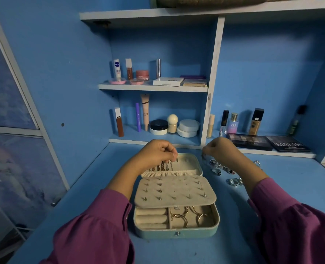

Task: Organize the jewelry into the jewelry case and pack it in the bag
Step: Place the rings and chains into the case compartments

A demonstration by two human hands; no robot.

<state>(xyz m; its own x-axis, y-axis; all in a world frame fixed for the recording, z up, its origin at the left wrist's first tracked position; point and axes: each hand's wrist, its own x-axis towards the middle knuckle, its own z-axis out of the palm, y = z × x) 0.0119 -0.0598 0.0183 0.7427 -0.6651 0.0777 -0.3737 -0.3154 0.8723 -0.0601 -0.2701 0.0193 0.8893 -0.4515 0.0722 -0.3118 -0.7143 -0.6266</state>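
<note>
While case (pixel 176 231) lies open lengthwise away, left grip (pixel 157 152) pinches chains (pixel 164 165), right grip (pixel 221 147) pinches jewelry.

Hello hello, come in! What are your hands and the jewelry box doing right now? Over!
Left hand pinching chains at open jewelry case lid. Right hand lifting a piece. Loose rings still on desk.

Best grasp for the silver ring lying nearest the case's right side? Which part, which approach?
Judging from the head view: pinch the band of the silver ring across its outer edges, coming straight down from above. It appears to lie low on the blue desk, apart from the jewelry case, so a side approach finds little to catch. Other rings lie nearby; fine fingertips only. Its exact tilt is too small to tell.
</note>
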